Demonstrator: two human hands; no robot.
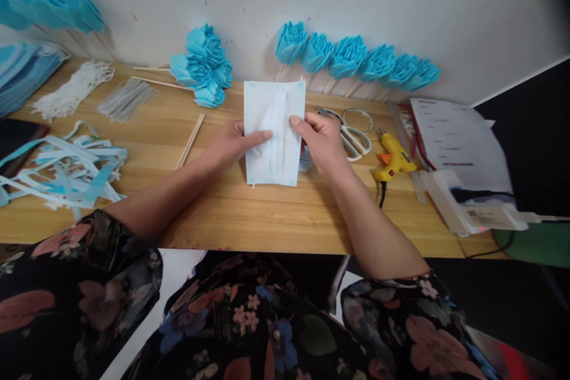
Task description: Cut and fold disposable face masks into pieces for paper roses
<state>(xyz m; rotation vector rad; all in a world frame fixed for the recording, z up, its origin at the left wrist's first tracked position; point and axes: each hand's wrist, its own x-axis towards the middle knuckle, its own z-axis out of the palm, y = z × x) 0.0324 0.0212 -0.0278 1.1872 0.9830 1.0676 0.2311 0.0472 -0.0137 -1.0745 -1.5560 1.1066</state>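
Observation:
I hold a white rectangular sheet of mask fabric (274, 130) upright over the wooden table (249, 214). My left hand (234, 143) grips its left edge, thumb lying across the front. My right hand (318, 139) pinches the right edge, fingers curled behind the sheet. A small stack of light blue pieces (305, 160) sits half hidden under my right hand.
Blue fabric flowers (351, 58) lean on the wall, with another cluster (203, 65) at centre left. Scissors (354, 130), a yellow glue gun (394, 157), papers (458, 136), wooden sticks (191, 139), cut strips (66, 169), white ear loops (71, 92) and grey wires (127, 98) lie around.

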